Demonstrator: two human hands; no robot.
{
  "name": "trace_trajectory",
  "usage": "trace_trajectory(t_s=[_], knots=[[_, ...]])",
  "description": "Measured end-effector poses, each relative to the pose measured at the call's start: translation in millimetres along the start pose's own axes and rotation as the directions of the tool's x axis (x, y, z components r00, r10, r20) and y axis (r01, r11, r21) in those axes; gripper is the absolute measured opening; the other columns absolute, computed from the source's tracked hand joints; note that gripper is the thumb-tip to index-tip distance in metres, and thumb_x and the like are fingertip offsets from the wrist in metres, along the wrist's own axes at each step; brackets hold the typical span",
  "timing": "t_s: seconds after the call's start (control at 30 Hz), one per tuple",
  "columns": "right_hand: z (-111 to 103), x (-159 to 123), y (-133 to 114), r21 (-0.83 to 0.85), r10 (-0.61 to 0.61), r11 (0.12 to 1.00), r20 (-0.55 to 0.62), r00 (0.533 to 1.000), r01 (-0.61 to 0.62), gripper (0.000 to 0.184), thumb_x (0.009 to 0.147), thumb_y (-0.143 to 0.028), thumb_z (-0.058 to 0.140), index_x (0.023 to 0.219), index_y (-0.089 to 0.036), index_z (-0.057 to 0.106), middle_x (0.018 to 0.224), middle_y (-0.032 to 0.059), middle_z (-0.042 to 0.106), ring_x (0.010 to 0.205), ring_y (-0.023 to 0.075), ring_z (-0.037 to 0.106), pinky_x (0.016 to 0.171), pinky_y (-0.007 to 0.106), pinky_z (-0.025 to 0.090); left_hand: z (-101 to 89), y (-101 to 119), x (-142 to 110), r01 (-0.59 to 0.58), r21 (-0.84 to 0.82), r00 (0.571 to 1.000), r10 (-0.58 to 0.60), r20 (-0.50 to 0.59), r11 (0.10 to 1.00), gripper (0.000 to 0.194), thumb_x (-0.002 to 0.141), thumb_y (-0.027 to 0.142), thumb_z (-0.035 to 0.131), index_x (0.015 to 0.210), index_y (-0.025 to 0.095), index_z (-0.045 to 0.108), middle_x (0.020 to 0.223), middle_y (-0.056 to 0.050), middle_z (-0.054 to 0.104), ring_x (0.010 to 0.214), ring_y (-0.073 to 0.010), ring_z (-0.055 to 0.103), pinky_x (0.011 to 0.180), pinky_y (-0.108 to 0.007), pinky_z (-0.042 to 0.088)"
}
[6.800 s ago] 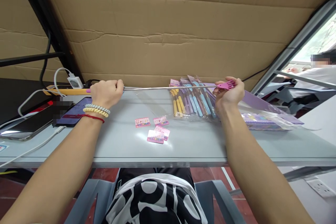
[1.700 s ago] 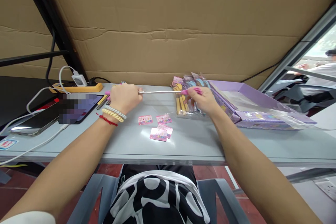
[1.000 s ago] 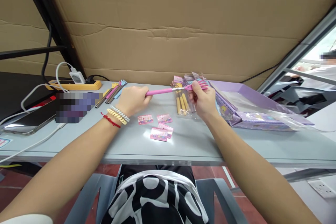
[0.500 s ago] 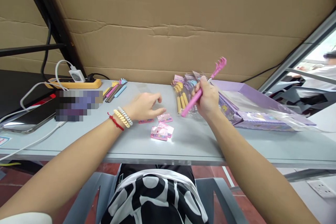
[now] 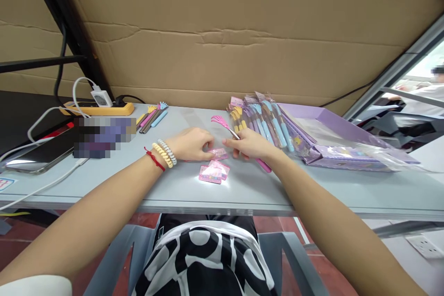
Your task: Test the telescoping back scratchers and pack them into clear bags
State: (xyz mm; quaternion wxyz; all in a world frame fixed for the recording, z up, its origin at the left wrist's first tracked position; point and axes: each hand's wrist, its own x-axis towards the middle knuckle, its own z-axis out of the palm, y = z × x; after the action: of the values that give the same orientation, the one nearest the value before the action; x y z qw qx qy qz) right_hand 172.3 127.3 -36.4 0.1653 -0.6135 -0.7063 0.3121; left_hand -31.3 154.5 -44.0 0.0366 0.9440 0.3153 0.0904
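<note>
Presently: one pink claw-headed back scratcher (image 5: pixel 231 131), clasped in my right hand (image 5: pixel 252 143) over the grey desk (image 5: pixel 180 189); presumably light, stiff, best held by its handle (image 5: pixel 264 165). One pink printed card (image 5: pixel 219 153), probably thin, bendable, at my curled left hand (image 5: pixel 193 144); whether pinched, I cannot tell.

The head view looks from above and behind the person's left hand (image 5: pixel 192 144) and right hand (image 5: pixel 252 144), facing forward and down along both forearms (image 5: pixel 322 199). It is near enough to take in the black-and-white shirt (image 5: pixel 199 238) just this side of the hands, and wide enough to reach the power strip (image 5: pixel 120 110) to their left, the purple box (image 5: pixel 312 112) to their right and the cardboard panel (image 5: pixel 243 60) beyond them.
</note>
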Motion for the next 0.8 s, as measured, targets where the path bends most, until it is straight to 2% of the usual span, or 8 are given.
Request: trace_trajectory(t_s=[0.1, 0.2, 0.3, 0.47, 0.57, 0.63, 0.7, 0.8], knots=[[8.5, 5.8, 2.7, -0.025, -0.063, 0.998, 0.011, 0.998, 0.063, 0.033, 0.074, -0.040, 0.060, 0.054, -0.018, 0.046, 0.053, 0.0018, 0.061, 0.037, 0.0076, 0.046, 0.042, 0.023, 0.036, 3.1, -1.3, 1.4, -0.014, -0.001, 1.000, 0.014, -0.004, 1.000, 0.034, 0.081, 0.048, 0.053, 0.079, 0.016, 0.065, 0.079, -0.005, 0.066, 0.063, -0.0147, 0.055, 0.057, -0.027, 0.033], [12.6, 10.6, 6.8, -0.026, -0.115, 0.993, -0.044, 0.992, 0.114, 0.024, 0.066, -0.024, 0.060, 0.055, -0.020, 0.039, 0.040, -0.0041, 0.050, 0.036, 0.0085, 0.047, 0.041, 0.021, 0.033, 4.9, -2.9, 2.0, -0.017, -0.018, 1.000, 0.017, -0.008, 1.000, 0.034, 0.081, 0.048, 0.053, 0.079, 0.016, 0.065, 0.078, -0.005, 0.066, 0.064, -0.0154, 0.055, 0.057, -0.027, 0.033], [11.6, 11.2, 7.3, 0.051, -0.130, 0.989, -0.146, 0.981, 0.139, 0.025, 0.064, -0.017, 0.058, 0.057, -0.021, 0.034, 0.036, -0.0075, 0.043, 0.036, 0.0096, 0.049, 0.041, 0.020, 0.033, 5.0, -3.7, 1.9, -0.002, -0.028, 1.000, 0.001, -0.031, 1.000, 0.036, 0.082, 0.050, 0.052, 0.078, 0.016, 0.065, 0.077, -0.005, 0.065, 0.063, -0.0154, 0.054, 0.058, -0.028, 0.033], [7.3, 8.6, 5.1, 0.212, -0.138, 0.950, -0.374, 0.917, 0.229, 0.033, 0.066, -0.019, 0.062, 0.058, -0.020, 0.031, 0.047, -0.0045, 0.053, 0.042, 0.0114, 0.057, 0.042, 0.020, 0.035, 3.1, -3.5, 1.7, 0.050, -0.021, 0.996, -0.052, -0.070, 0.999, 0.036, 0.083, 0.051, 0.052, 0.076, 0.017, 0.062, 0.074, -0.005, 0.064, 0.062, -0.0155, 0.051, 0.058, -0.028, 0.030], [6.8, 9.3, 6.3, 0.311, -0.171, 0.887, -0.465, 0.869, 0.341, 0.037, 0.067, -0.023, 0.066, 0.057, -0.020, 0.030, 0.063, 0.0003, 0.063, 0.045, 0.0122, 0.060, 0.039, 0.020, 0.036, 1.7, -3.4, 1.9, 0.093, -0.040, 0.993, -0.096, -0.075, 0.995, 0.040, 0.084, 0.054, 0.049, 0.070, 0.018, 0.060, 0.068, -0.004, 0.061, 0.059, -0.0154, 0.049, 0.057, -0.028, 0.028], [6.6, 9.7, 6.9, 0.365, -0.195, 0.828, -0.525, 0.828, 0.426, 0.043, 0.067, -0.027, 0.069, 0.056, -0.020, 0.029, 0.072, 0.0033, 0.066, 0.046, 0.0123, 0.061, 0.040, 0.021, 0.039, 1.1, -3.6, 1.9, 0.114, -0.089, 0.991, -0.120, -0.067, 0.990, 0.048, 0.087, 0.058, 0.041, 0.066, 0.018, 0.058, 0.064, -0.004, 0.059, 0.058, -0.0156, 0.048, 0.057, -0.029, 0.029], [5.7, 8.8, 6.5, 0.431, -0.207, 0.752, -0.562, 0.801, 0.498, 0.049, 0.065, -0.032, 0.074, 0.055, -0.020, 0.028, 0.078, 0.0051, 0.068, 0.048, 0.0124, 0.062, 0.041, 0.022, 0.041, 1.1, -4.1, 2.0, 0.122, -0.194, 0.987, -0.139, -0.075, 0.973, 0.056, 0.090, 0.061, 0.030, 0.068, 0.018, 0.058, 0.063, -0.003, 0.058, 0.059, -0.0161, 0.049, 0.059, -0.030, 0.031], [3.7, 5.5, 4.7, 0.549, -0.219, 0.636, -0.545, 0.809, 0.542, 0.057, 0.059, -0.037, 0.081, 0.054, -0.019, 0.027, 0.080, 0.0057, 0.069, 0.049, 0.0130, 0.063, 0.035, 0.020, 0.036, 2.8, -5.7, 2.4, 0.102, -0.455, 0.979, -0.171, -0.115, 0.885, 0.063, 0.088, 0.068, 0.023, 0.085, 0.017, 0.060, 0.078, -0.005, 0.062, 0.071, -0.0183, 0.055, 0.068, -0.032, 0.039]])
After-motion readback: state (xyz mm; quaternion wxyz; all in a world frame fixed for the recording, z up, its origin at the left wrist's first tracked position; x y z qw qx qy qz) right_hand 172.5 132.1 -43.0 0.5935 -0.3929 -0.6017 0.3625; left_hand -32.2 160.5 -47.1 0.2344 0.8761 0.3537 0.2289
